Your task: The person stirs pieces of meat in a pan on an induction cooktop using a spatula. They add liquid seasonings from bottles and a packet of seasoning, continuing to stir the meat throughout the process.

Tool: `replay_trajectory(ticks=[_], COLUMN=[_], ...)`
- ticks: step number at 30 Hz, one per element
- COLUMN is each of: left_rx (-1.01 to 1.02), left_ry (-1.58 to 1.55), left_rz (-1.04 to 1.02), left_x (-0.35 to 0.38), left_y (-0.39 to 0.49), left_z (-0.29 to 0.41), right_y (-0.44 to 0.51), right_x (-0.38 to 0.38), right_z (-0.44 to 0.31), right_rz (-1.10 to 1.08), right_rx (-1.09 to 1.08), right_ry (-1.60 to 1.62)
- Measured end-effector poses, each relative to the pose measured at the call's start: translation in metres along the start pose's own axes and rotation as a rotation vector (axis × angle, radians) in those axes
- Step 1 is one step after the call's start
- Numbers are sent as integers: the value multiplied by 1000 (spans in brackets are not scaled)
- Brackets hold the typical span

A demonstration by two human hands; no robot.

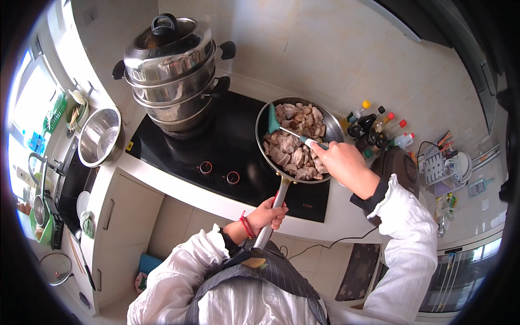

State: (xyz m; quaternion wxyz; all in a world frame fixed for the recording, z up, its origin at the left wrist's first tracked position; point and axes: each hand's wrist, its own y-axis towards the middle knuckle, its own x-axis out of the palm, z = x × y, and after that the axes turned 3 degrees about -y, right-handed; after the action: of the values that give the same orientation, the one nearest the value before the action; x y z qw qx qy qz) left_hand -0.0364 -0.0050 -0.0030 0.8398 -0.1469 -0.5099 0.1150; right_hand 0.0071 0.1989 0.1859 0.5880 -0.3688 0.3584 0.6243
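Note:
A frying pan (333, 126) holding chunks of pale, browning meat (298, 152) rests over the right part of the black cooktop (239, 138). My left hand (266, 215), with a red cord bracelet at the wrist, is closed around the pan's metal handle (280, 195). My right hand (343, 164) grips the handle of a spatula (274, 120) with a green head and a metal shaft. The spatula's head touches the meat near the left inner wall of the pan.
A stacked steel steamer pot (174, 73) stands at the cooktop's back left. Seasoning bottles (367, 122) and a dark rounded appliance (396, 170) are on the right. A steel bowl (101, 136) sits left, beside the sink (75, 183). A black cable (345, 241) hangs below the counter's front.

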Motion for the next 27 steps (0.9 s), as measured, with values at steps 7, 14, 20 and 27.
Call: replay_trajectory(ticks=[7, 14, 20, 27], left_rx=[55, 44, 22, 42], left_ry=[9, 13, 4, 32], left_rz=[40, 39, 17, 34], left_x=[4, 6, 2, 4], left_y=[-2, -1, -1, -1], left_z=[0, 0, 0, -1], right_y=[-9, -24, -25, 19], right_x=[0, -65, -49, 4], right_z=[-4, 9, 1, -20], right_rz=[-129, -108, -182, -146], right_rx=[90, 55, -59, 168], right_ry=[41, 182, 175, 22])
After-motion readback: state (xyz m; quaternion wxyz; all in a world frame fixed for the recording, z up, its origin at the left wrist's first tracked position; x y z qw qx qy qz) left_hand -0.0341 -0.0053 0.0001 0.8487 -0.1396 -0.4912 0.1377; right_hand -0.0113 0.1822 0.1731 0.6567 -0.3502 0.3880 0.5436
